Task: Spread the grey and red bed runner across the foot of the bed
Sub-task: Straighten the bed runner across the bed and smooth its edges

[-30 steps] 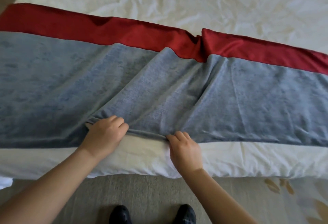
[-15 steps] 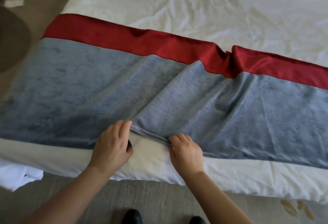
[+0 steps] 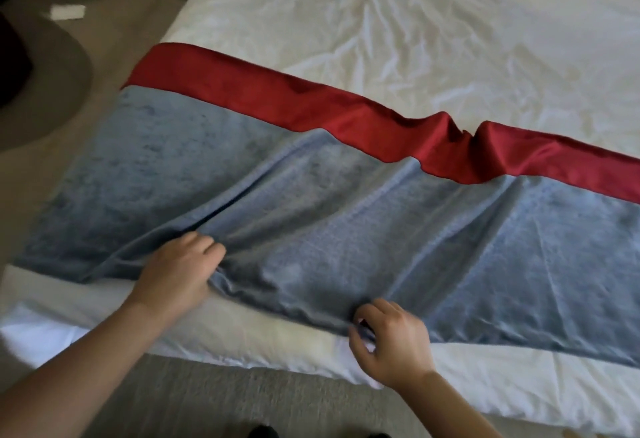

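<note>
**Bed runner hem pulled wider, red band still puckered**

The bed runner (image 3: 346, 229) lies across the foot of the bed (image 3: 415, 39), grey panel nearest me, its left end reaching the bed's left edge. A second ago my two hands sat close together on the near hem with a raised flap between them; now they are well apart. My left hand (image 3: 176, 274) has its grip closed in the grey cloth, fingers curled on a bunched fold. My right hand (image 3: 391, 344) has slid toward the right along the hem and pinches it between thumb and fingertips, close to the foot edge. The flap between them has dropped nearly flat, so I judge the near hem is coming straight. Diagonal creases still run up from my left hand, and the red band (image 3: 277, 101) keeps its pucker near the middle. Spreading is mostly done; smoothing remains.
</note>
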The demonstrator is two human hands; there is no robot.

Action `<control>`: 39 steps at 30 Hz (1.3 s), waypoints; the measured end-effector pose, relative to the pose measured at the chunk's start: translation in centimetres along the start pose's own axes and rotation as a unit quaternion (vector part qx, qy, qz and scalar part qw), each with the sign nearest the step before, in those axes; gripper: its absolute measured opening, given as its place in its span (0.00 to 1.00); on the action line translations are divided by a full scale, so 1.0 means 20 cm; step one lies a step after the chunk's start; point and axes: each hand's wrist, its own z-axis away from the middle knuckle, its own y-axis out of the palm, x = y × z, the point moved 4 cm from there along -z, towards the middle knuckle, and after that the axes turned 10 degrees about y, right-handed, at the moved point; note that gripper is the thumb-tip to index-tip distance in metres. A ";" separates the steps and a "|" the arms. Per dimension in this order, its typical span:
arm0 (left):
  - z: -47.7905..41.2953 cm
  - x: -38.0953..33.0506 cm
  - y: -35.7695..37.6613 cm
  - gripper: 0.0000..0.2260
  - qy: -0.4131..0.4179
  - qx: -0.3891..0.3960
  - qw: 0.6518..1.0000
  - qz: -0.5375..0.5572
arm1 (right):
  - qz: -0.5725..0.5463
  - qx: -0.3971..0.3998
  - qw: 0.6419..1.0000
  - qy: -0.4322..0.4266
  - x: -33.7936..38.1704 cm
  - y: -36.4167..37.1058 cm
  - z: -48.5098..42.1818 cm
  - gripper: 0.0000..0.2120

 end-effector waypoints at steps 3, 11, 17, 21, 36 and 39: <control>-0.08 -0.02 -0.03 0.12 0.033 -0.039 0.999 0.011 | 0.004 -0.016 1.000 0.023 -0.03 -0.05 -0.15 0.10; -0.90 -0.18 -0.19 0.10 0.042 -0.068 0.997 0.017 | 0.079 -0.017 0.995 0.053 -0.31 -0.24 -0.90 0.08; -1.60 -0.29 -0.23 0.14 0.026 -0.055 0.997 0.046 | 0.035 -0.073 0.987 0.142 -0.56 -0.41 -1.47 0.14; -1.91 -0.32 -0.20 0.18 0.004 -0.052 0.994 0.092 | 0.057 -0.032 0.964 0.256 -0.74 -0.42 -1.66 0.19; -2.17 -0.02 -0.06 0.10 -0.055 -0.010 0.998 -0.042 | 0.051 -0.063 0.987 0.142 -0.77 -0.36 -1.96 0.10; -2.11 0.22 -0.12 0.08 -0.129 -0.049 0.990 -0.042 | 0.019 -0.053 0.992 0.109 -0.69 -0.34 -2.03 0.12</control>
